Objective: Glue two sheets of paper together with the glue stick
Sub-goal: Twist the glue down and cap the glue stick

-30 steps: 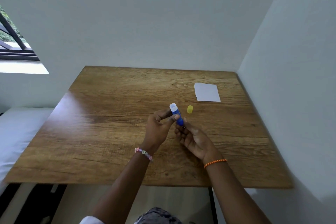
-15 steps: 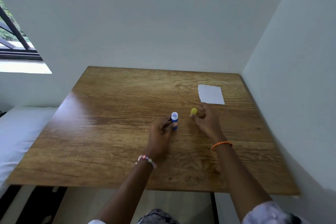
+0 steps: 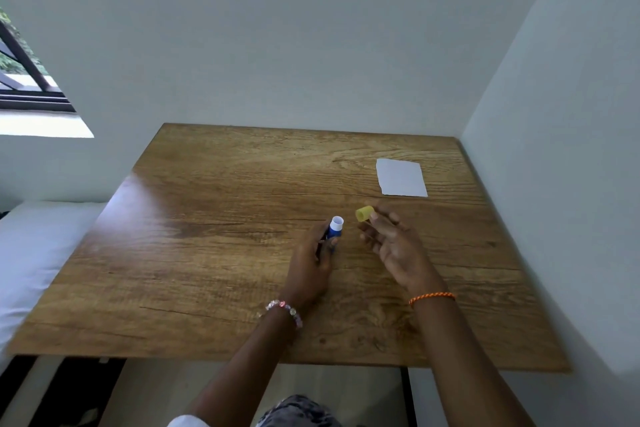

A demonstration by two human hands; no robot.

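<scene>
A blue glue stick (image 3: 335, 229) with a white open top stands upright on the wooden table (image 3: 214, 253), and my left hand (image 3: 311, 263) grips its lower body. Just to its right, my right hand (image 3: 391, 243) holds the yellow cap (image 3: 364, 213) at its fingertips, lifted slightly off the table. A white sheet of paper (image 3: 401, 177) lies flat at the far right of the table, beyond my right hand. I see only one white rectangle; I cannot tell whether it is two sheets stacked.
Pale walls close the table in at the back and on the right (image 3: 554, 149). A white mattress (image 3: 38, 253) lies along the table's left edge. A window (image 3: 24, 80) is at the upper left.
My left hand lowered the glue stick from a tilted hold to upright on the table. My right hand let go of the stick, reached to the yellow cap and picked it up.
</scene>
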